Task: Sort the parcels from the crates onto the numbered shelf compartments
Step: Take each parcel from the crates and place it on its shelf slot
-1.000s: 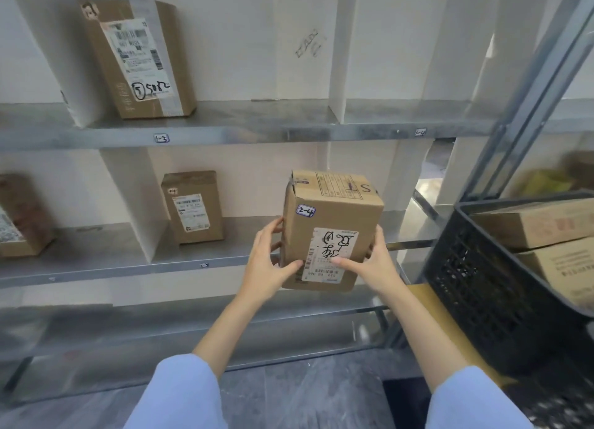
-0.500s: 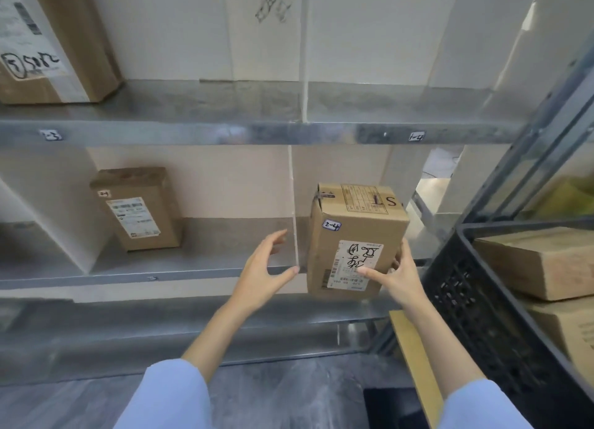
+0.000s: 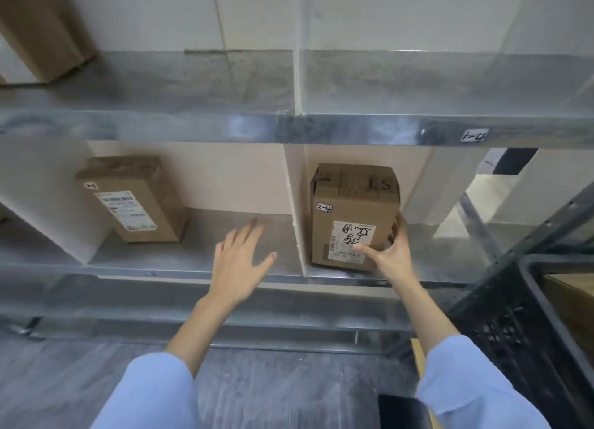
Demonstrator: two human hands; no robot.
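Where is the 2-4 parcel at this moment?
Head view: the 2-4 parcel stands on the shelf, just right of the white divider, the right hand holding its lower right corner.

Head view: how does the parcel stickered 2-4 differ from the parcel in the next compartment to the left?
The 2-4 parcel is gripped by the right hand; the left parcel is untouched. The 2-4 parcel's label carries black handwriting; the left parcel's label shows print only. The 2-4 parcel looks squatter, the left parcel slimmer. Both are brown cardboard, upright on the same shelf.
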